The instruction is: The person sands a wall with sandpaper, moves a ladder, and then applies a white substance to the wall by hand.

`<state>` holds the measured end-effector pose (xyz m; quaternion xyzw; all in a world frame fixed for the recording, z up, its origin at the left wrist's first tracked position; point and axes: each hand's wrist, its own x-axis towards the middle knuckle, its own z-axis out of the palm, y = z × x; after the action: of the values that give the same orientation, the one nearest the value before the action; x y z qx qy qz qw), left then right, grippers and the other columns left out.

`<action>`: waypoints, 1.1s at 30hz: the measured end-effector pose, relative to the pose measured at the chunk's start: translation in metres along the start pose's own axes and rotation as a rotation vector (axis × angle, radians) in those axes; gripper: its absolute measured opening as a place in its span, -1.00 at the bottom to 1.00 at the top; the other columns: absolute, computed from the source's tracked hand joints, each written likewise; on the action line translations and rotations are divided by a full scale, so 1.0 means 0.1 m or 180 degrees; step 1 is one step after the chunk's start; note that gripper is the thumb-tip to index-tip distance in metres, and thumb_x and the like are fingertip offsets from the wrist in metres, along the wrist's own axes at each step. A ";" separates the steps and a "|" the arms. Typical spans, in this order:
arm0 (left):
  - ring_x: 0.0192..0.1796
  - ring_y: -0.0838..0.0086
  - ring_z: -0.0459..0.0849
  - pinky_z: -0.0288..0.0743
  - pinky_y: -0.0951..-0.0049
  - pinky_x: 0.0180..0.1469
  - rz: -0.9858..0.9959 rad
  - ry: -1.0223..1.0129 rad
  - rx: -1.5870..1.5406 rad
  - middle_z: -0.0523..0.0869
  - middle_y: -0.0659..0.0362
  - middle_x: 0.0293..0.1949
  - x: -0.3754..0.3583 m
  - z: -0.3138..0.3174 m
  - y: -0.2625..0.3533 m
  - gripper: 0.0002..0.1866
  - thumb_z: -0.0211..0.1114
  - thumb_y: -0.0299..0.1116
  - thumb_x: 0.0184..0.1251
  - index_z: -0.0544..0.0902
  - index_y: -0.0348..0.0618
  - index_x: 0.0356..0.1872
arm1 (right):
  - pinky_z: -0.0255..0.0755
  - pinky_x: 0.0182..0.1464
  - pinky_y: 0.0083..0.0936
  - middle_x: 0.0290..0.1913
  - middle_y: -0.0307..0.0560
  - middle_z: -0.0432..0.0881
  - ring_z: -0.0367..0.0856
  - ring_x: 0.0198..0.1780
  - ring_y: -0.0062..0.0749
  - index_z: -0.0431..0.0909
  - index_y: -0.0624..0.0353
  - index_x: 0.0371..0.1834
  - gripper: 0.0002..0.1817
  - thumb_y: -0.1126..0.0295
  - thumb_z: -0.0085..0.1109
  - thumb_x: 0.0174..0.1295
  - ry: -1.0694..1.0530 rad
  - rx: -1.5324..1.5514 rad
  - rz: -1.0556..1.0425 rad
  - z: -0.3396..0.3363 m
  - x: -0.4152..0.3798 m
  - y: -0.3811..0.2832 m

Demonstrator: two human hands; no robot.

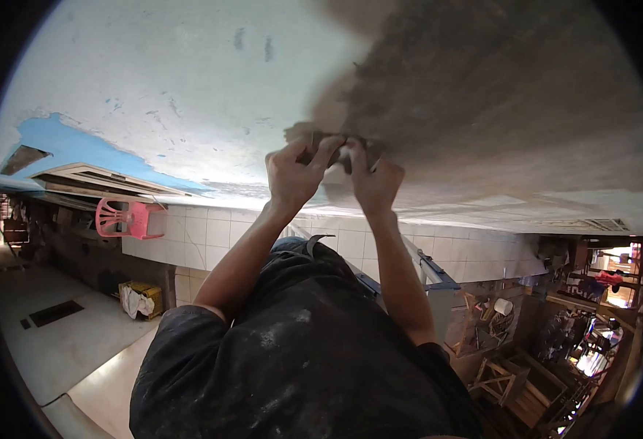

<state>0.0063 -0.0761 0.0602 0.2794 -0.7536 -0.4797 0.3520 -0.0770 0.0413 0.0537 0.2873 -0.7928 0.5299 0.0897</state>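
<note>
Left hand (294,175), right hand (378,186): fingers bent narrow, fingertips almost meeting; whether anything pinched between, cannot tell. Plastered wall (190,80) directly beyond fingertips, neither hand clearly nearer. Farther, left: pink plastic chair (144,221), upright.

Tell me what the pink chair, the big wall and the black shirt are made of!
The pink chair looks like smooth moulded plastic: one colour, with rounded slats. The wall is probably plaster or cement, matte and patchy, with blue paint in one part. The black shirt seems soft, dull cloth, because it folds and wrinkles.
</note>
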 end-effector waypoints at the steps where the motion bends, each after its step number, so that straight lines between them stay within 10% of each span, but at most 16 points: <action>1: -0.70 0.71 0.39 0.26 0.53 -0.64 0.0191 0.0100 -0.0105 0.53 0.22 -0.80 0.07 0.00 0.07 -0.53 0.58 -0.21 0.22 0.54 -0.23 -0.71 | 0.56 -0.39 -0.45 -0.46 -0.08 0.76 0.75 -0.48 -0.33 0.78 0.12 -0.23 -0.76 0.18 0.31 0.35 -0.0054 -0.0046 0.0069 -0.05 0.05 -0.11; 19: -0.68 0.77 0.38 0.24 0.55 -0.64 0.0063 0.0080 -0.0507 0.55 0.21 -0.79 0.08 0.00 0.10 -0.54 0.56 -0.20 0.24 0.55 -0.24 -0.69 | 0.50 -0.47 -0.42 -0.59 -0.09 0.69 0.70 -0.58 -0.35 0.77 0.13 -0.36 -0.68 0.10 0.31 0.35 -0.0027 0.0235 -0.0012 -0.08 0.12 -0.18; 26: -0.47 0.65 0.74 0.54 0.63 -0.46 -0.0504 -0.0522 0.0277 0.81 0.11 -0.51 0.00 -0.08 0.02 -0.76 0.48 -0.34 0.34 0.74 -0.31 -0.45 | 0.47 -0.51 -0.45 -0.62 -0.14 0.67 0.67 -0.63 -0.43 0.79 0.11 -0.31 -0.73 0.15 0.34 0.35 0.0030 -0.0245 -0.0270 0.04 0.00 0.07; 29: -0.69 0.77 0.32 0.17 0.53 -0.66 0.0206 0.0109 -0.0522 0.50 0.26 -0.81 0.13 -0.03 0.25 -0.50 0.57 -0.18 0.24 0.53 -0.23 -0.73 | 0.46 -0.52 -0.48 -0.62 -0.14 0.67 0.66 -0.64 -0.44 0.79 0.11 -0.30 -0.75 0.16 0.35 0.34 0.0077 0.0051 -0.0100 -0.15 0.18 -0.35; 33: -0.68 0.78 0.31 0.15 0.54 -0.65 0.0204 0.0151 -0.0316 0.48 0.25 -0.81 0.09 -0.01 0.10 -0.49 0.57 -0.18 0.23 0.51 -0.22 -0.74 | 0.46 -0.51 -0.48 -0.61 -0.13 0.68 0.65 -0.63 -0.43 0.80 0.11 -0.29 -0.76 0.16 0.36 0.33 0.0091 -0.0016 -0.0096 -0.02 0.09 -0.09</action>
<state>0.0011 -0.0802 0.0719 0.2486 -0.7288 -0.4982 0.3985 -0.0796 0.0378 0.0653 0.2915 -0.7883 0.5306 0.1097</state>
